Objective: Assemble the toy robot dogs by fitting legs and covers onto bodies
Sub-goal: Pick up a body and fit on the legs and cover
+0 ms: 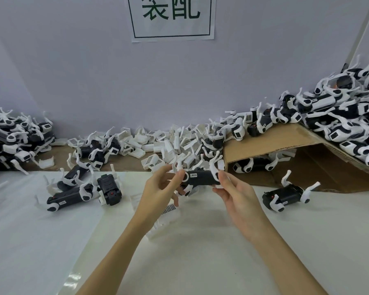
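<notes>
Nearest me are two bare arms reaching over the white table (200,262). Both hands hold one toy dog body (201,178) up in the air, above the middle of the table. The left hand (161,189) pinches one end of the body with thumb and fingertips curled round it. The right hand (235,191) pinches the other end the same way. The body is a black block with a small label on its side. White legs (214,165) stick up from it, and one more leg hangs below, near the left hand. I cannot tell if all four are on.

I think the body is light, hard and a bit smooth. The legs look thin and could snap or pop off, so it is best to hold the black block by its ends.

Under the left wrist lies a white cover (168,211), flat on the table. To the left of the held body lie about three more dogs (77,193) in a bunch. To its right lies one dog (285,196) alone.

Behind the held body is a heap of white covers (170,143), too many to count. A brown cardboard sheet (264,139) slopes up behind and to the right, with a big pile of dogs (345,116) on it. Another pile (11,137) sits far left. On the wall hangs a paper sign (172,18).
</notes>
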The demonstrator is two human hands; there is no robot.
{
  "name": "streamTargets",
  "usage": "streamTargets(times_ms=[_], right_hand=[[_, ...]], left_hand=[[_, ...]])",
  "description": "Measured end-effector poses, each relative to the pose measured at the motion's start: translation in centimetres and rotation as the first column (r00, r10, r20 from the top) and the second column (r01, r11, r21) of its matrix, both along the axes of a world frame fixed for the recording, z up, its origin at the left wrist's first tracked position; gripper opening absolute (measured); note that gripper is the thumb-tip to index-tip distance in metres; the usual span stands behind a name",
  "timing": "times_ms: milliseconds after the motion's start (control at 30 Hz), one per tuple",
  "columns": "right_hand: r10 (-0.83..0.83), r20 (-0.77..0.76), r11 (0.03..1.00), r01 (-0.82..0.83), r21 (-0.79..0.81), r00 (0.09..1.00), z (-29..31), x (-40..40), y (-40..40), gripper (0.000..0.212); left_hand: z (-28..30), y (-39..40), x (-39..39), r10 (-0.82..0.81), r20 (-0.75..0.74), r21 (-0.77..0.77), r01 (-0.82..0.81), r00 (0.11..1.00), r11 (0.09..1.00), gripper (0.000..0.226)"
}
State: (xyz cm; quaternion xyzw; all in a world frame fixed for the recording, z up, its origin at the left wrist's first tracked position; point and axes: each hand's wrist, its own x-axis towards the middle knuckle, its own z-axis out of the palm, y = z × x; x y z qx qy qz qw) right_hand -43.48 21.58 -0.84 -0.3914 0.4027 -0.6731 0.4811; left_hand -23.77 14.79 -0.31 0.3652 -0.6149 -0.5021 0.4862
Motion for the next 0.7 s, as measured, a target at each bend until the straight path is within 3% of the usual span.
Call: streamTargets(times_ms=[200, 433, 600, 700], right_hand=[[-0.008, -0.157, 1.000, 0.006, -0.015, 0.987, -0.1, 0.2, 0.3, 0.054], [0.249, 0.041, 0.968, -0.250, 0.008, 0.968, 0.7, 0.8, 1.0, 0.059], [0.302, 0.223, 0.933, -0.335, 0.128, 0.927, 1.0, 0.8, 1.0, 0.067], [0.251, 0.274, 0.958, -0.279, 0.069, 0.929, 0.7, 0.2, 0.8, 0.062]], left_hand=[[0.2, 0.0, 0.2, 0.087, -0.047, -0.100, -0.091, 0.995, 0.991, 0.057], [0.5, -0.3, 0.9, 0.068, -0.190, -0.055, -0.080, 0.979, 0.995, 0.049], [0.5, -0.2, 1.1, -0.250, -0.301, -0.003, 0.261, 0.920, 0.965, 0.059], [0.4, -0.3, 1.1, -0.400, -0.298, -0.032, 0.410, 0.867, 0.911, 0.070]])
